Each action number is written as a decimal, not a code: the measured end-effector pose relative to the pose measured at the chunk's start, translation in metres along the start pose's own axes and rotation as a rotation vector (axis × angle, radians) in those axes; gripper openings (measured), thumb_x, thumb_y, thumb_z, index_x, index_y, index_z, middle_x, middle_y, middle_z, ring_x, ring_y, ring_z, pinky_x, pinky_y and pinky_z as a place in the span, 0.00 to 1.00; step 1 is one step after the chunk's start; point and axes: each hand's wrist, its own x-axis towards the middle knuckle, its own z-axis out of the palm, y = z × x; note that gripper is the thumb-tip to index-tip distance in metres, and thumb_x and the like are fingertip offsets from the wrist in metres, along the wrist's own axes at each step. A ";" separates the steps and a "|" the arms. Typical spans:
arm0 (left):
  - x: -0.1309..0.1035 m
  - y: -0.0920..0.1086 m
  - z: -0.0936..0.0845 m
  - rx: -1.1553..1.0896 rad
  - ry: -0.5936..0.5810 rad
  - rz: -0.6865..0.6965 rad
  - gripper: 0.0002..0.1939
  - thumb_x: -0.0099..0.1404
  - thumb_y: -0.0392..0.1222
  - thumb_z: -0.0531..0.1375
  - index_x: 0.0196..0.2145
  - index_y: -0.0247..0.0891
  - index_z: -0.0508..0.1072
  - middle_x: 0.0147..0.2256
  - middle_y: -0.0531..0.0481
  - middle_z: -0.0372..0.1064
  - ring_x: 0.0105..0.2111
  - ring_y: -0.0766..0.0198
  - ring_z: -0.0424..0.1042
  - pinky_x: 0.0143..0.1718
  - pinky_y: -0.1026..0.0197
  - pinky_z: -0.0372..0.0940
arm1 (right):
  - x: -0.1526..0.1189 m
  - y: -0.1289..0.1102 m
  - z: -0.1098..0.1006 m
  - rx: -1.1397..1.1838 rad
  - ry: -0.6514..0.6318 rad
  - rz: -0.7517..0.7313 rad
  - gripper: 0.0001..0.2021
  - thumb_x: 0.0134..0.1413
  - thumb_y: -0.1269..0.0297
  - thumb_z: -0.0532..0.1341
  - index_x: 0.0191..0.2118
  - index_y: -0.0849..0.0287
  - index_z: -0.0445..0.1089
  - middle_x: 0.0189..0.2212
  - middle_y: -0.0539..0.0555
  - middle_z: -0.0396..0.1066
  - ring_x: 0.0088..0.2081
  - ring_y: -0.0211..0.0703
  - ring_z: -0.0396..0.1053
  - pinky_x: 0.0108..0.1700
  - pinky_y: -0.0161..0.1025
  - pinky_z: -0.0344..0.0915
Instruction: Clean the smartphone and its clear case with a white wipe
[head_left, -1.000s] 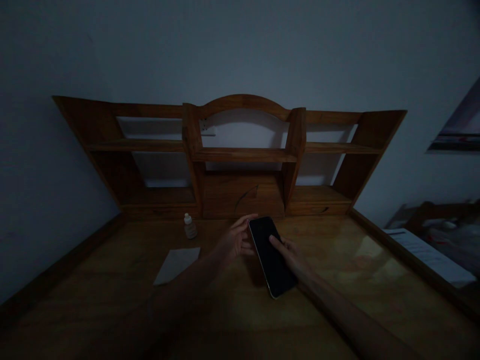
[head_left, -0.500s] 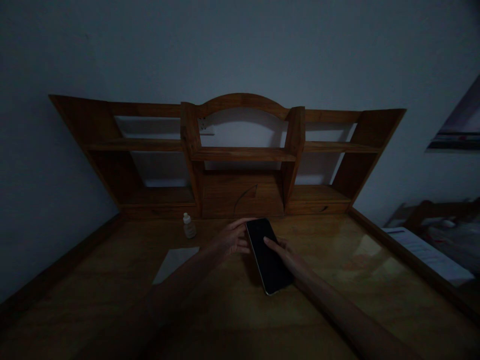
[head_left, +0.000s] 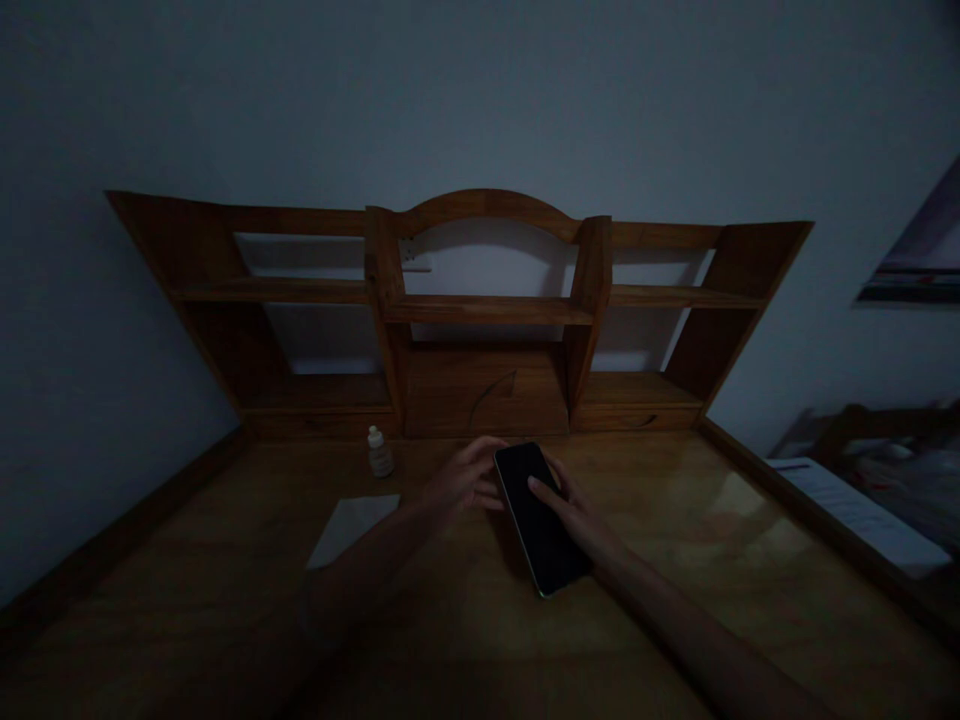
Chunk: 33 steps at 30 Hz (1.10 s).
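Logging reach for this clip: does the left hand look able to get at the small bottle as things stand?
Probably yes: the small bottle stands upright on the desk, left of the left hand, with nothing visible between them.

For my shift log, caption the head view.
Right hand holds a phone, left hand by its edge, over a desk with bottle and white sheet.

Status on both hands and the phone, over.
Right hand grips phone. Left hand at its left edge, contact unclear. Bottle, paper off left, seemingly not obstructing.
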 end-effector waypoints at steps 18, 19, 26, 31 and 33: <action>0.006 -0.010 -0.013 -0.006 0.099 -0.023 0.16 0.54 0.37 0.59 0.43 0.38 0.70 0.37 0.44 0.71 0.34 0.58 0.74 0.34 0.54 0.69 | -0.007 -0.010 0.006 -0.036 -0.102 -0.141 0.31 0.56 0.55 0.63 0.63 0.44 0.54 0.60 0.51 0.61 0.61 0.46 0.58 0.62 0.46 0.52; 0.006 -0.011 -0.013 -0.005 0.112 -0.026 0.16 0.54 0.37 0.59 0.42 0.38 0.70 0.37 0.44 0.71 0.34 0.58 0.73 0.34 0.54 0.69 | -0.006 -0.008 0.006 -0.041 -0.098 -0.124 0.29 0.55 0.54 0.63 0.62 0.45 0.56 0.58 0.52 0.64 0.59 0.47 0.60 0.60 0.46 0.55; 0.008 -0.013 -0.014 0.037 0.142 -0.028 0.16 0.52 0.35 0.57 0.41 0.36 0.70 0.37 0.43 0.71 0.34 0.58 0.73 0.35 0.54 0.68 | -0.005 -0.006 0.005 -0.039 -0.078 -0.039 0.20 0.53 0.50 0.64 0.48 0.54 0.70 0.43 0.55 0.74 0.43 0.48 0.71 0.43 0.41 0.66; 0.008 -0.012 -0.018 0.180 0.121 0.017 0.15 0.49 0.34 0.54 0.37 0.36 0.71 0.34 0.45 0.72 0.31 0.61 0.72 0.31 0.60 0.65 | -0.003 -0.005 0.003 -0.085 -0.123 -0.089 0.15 0.51 0.51 0.65 0.39 0.57 0.77 0.41 0.56 0.74 0.43 0.48 0.71 0.45 0.42 0.66; 0.008 -0.012 -0.020 0.237 0.102 0.048 0.09 0.48 0.34 0.53 0.29 0.35 0.71 0.28 0.48 0.70 0.28 0.64 0.70 0.28 0.64 0.63 | -0.001 -0.003 0.003 -0.101 -0.121 -0.176 0.12 0.50 0.54 0.67 0.37 0.55 0.78 0.47 0.56 0.71 0.50 0.49 0.67 0.52 0.44 0.62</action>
